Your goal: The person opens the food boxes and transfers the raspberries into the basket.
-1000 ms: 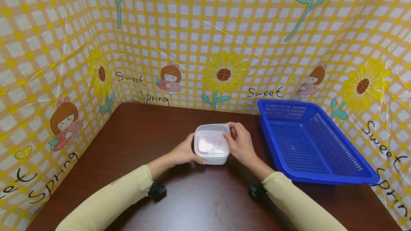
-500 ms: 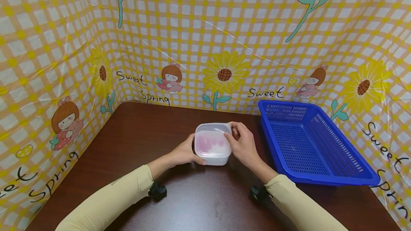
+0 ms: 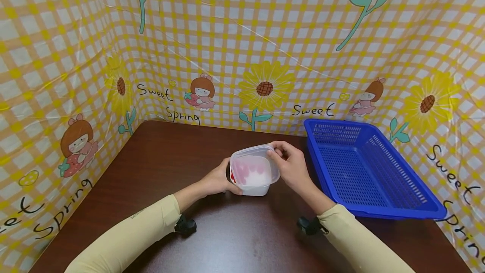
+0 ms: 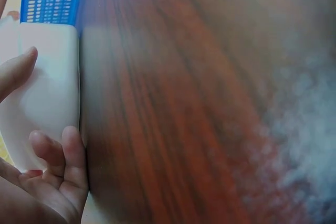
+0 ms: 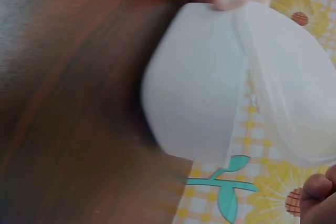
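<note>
"Head view first. Where's the tub (image 3: 255, 190)?"

"On the table (image 3: 242, 231), basket (image 3: 384, 211) to its right. Lid (image 3: 254, 169) tilted above it, right side raised."

"Hands?"

"Left hand (image 3: 218, 180) curved round the tub's left side, a wide grip, thumb in front. Right hand (image 3: 291, 165) in a tight pinch on the lid, at the tub's far right corner."

"Step?"

"Unlidding, I'd judge. Next move likely calls for a steady left grip and a lift of the lid's left edge clear of the tub."

"Right wrist view adds what?"

"A wedge-shaped gap between tub and lid, cloth (image 5: 257, 135) showing through. Head view hides it behind the lid. They seem to meet by the left hand; contact uncertain."

"And misses?"

"Something red (image 3: 233, 176) at the tub's left edge, too little showing to identify. Basket too."
</note>
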Tool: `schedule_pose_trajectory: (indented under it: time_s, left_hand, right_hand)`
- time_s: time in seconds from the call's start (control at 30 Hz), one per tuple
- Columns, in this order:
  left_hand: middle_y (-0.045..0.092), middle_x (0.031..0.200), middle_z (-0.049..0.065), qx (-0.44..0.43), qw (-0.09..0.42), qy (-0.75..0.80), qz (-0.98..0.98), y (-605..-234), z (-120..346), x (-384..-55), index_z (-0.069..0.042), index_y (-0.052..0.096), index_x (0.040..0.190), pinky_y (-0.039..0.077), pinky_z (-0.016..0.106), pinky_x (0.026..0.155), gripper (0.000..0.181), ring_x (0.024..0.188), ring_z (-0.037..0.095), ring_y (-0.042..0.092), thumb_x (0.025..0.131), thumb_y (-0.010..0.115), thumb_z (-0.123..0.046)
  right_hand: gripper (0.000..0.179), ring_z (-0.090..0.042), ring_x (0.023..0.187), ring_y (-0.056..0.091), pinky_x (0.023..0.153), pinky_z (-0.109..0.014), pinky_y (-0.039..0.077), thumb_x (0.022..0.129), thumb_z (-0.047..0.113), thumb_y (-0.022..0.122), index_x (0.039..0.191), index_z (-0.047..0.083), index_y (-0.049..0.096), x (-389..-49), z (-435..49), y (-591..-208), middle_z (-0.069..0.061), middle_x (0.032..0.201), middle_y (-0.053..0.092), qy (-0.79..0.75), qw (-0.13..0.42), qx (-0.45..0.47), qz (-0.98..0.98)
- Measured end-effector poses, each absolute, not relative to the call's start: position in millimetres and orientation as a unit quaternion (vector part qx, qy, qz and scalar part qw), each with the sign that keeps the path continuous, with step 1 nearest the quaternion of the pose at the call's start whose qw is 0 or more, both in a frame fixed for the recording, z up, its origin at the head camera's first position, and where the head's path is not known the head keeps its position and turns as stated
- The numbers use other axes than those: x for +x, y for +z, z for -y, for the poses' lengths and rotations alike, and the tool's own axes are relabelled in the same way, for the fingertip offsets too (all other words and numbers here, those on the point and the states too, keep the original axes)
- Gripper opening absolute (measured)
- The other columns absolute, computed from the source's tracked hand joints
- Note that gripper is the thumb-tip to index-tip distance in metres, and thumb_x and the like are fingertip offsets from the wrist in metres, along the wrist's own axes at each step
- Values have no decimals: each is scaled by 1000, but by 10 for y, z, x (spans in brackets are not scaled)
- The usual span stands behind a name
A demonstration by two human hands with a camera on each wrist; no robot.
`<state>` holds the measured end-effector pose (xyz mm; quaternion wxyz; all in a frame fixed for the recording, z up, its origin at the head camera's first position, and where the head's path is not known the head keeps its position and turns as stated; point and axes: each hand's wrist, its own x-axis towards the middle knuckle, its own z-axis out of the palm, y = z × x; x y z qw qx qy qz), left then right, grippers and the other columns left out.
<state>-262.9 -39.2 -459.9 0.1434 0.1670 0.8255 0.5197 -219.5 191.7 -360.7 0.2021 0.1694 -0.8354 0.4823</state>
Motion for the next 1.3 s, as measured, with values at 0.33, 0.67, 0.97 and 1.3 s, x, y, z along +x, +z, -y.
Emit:
schedule_pose_trajectory:
  time_s: [0.33, 0.67, 0.97, 1.3]
  left_hand:
    - [52, 142, 10, 172, 135, 508, -833, -4580, 383, -2627, -13, 30, 152, 48, 44, 97, 111, 119, 26, 54, 62, 94, -28]
    - [51, 146, 10, 171, 135, 514, -830, -4578, 384, -2624, -11, 29, 154, 36, 49, 113, 112, 129, 27, 51, 64, 94, -27]
    - [51, 146, 11, 169, 137, 513, -830, -4614, 372, -2634, -11, 28, 154, 36, 51, 113, 113, 130, 27, 51, 63, 94, -28]
    - [50, 145, 11, 165, 140, 512, -831, -4598, 361, -2620, -10, 29, 153, 37, 50, 112, 112, 129, 27, 51, 63, 94, -28]
  right_hand:
    - [10, -12, 65, 45, 56, -23, 35, 94, 11, 70, 100, 3, 70, -2462, -2016, -3531, -4, 75, 48, 488, 184, 193, 831]
    - [9, -15, 68, 48, 58, -22, 37, 95, 12, 70, 99, 5, 70, -2685, -1917, -3494, -3, 78, 53, 474, 185, 178, 842]
    - [12, -20, 72, 48, 61, -25, 37, 95, 15, 70, 102, 6, 72, -2920, -1905, -3636, -6, 80, 56, 461, 168, 141, 860]
    - [11, -21, 74, 51, 65, -29, 40, 94, 17, 71, 100, 8, 72, -3036, -1931, -3867, -5, 80, 58, 427, 155, 119, 883]
